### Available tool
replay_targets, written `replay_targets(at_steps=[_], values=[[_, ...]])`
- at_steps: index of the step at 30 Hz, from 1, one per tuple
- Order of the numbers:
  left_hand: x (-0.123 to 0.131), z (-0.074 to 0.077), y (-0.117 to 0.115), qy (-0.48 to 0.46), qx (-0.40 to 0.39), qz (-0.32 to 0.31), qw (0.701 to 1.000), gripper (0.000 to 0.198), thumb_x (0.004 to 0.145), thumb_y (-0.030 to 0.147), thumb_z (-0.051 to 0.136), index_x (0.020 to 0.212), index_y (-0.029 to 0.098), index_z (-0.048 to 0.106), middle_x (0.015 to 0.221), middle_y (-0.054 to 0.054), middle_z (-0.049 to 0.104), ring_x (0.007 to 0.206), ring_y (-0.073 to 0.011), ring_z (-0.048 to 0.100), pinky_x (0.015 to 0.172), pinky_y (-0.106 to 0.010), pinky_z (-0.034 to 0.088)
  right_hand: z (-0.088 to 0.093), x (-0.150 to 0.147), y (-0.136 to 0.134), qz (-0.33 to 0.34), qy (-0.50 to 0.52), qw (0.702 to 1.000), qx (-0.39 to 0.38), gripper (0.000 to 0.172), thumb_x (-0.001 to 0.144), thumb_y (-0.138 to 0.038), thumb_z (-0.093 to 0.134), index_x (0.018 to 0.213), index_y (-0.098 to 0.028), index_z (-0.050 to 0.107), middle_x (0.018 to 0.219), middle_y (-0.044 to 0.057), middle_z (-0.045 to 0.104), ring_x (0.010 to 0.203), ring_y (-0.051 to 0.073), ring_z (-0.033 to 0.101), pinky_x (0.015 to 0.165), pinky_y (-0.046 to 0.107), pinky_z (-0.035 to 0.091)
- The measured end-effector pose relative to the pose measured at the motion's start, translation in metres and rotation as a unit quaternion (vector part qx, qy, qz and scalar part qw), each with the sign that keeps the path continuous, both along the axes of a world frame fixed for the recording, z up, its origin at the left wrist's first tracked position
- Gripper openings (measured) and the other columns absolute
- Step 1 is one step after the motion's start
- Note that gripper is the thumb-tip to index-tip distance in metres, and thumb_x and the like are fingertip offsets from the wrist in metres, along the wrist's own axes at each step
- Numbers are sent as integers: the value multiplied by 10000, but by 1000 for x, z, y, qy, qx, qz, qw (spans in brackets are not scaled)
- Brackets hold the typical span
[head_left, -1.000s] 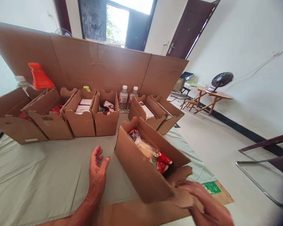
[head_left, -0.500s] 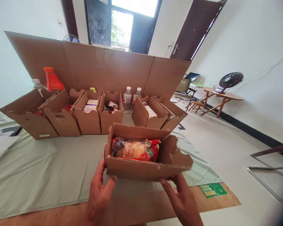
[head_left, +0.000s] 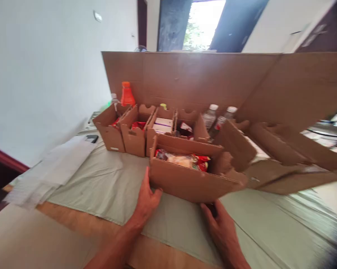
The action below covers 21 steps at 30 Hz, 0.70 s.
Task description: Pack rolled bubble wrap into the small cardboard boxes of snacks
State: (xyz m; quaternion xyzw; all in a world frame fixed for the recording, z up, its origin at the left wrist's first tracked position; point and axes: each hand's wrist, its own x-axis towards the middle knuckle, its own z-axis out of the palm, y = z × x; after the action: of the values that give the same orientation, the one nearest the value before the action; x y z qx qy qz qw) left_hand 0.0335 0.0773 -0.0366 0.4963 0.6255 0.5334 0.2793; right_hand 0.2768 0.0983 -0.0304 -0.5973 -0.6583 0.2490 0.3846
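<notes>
I'm holding the open-topped box [head_left: 182,185] in front of the cardboard panel [head_left: 207,78], left hand [head_left: 147,200] half-curled around its end, right hand [head_left: 220,228] half-curled underneath, probably keeping the food packet [head_left: 182,160] from sliding.

Brown box [head_left: 182,184], red packet [head_left: 183,161], pale green cloth [head_left: 112,179]

No words or numbers can be read. The red-and-clear plastic food packet [head_left: 182,160] in the nearest open brown cardboard box [head_left: 185,183] bears blurred lettering on its red and green print. A red-and-white label on the right-hand clear plastic bottle with a white cap [head_left: 221,121] is likewise too blurred to make out.
</notes>
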Motion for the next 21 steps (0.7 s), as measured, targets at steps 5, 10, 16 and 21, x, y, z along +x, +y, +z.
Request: replay_targets(at_steps=[5, 10, 16, 21], values=[[-26, 6, -4, 76, 24, 39, 996, 759, 813, 180, 592, 1537, 166, 365, 1571, -152, 454, 1434, -290, 460, 1154, -465, 423, 2, 2, 7, -47, -36, 997, -46, 423, 738, -586, 569, 947, -222, 629, 867, 107, 759, 734, 297, 694, 684, 410, 547], [-151, 29, -37, 312, -50, 184, 931, 387, 861, 240, 550, 1227, 206, 669, 1422, -127, 585, 1392, -313, 464, 1184, -508, 332, 3, 1, 6, -60, -46, 995, -69, 459, 724, -618, 536, 965, -240, 634, 880, 101, 759, 775, 325, 701, 698, 434, 524], [-272, 38, -68, 394, -174, 291, 854, 439, 842, 341, 554, 1183, 103, 694, 1309, -247, 614, 1267, -442, 490, 1074, -612, 348, 16, -6, 8, -77, -45, 992, -93, 437, 638, -638, 539, 878, -278, 604, 815, 110, 753, 662, 326, 669, 641, 458, 513], [-302, 34, -66, 407, -240, 301, 828, 388, 879, 340, 473, 1074, 159, 757, 1229, -180, 687, 1192, -383, 567, 1006, -502, 412, 16, -8, 9, -75, -45, 994, -70, 356, 671, -594, 553, 840, -284, 598, 768, 92, 746, 674, 322, 682, 631, 439, 522]])
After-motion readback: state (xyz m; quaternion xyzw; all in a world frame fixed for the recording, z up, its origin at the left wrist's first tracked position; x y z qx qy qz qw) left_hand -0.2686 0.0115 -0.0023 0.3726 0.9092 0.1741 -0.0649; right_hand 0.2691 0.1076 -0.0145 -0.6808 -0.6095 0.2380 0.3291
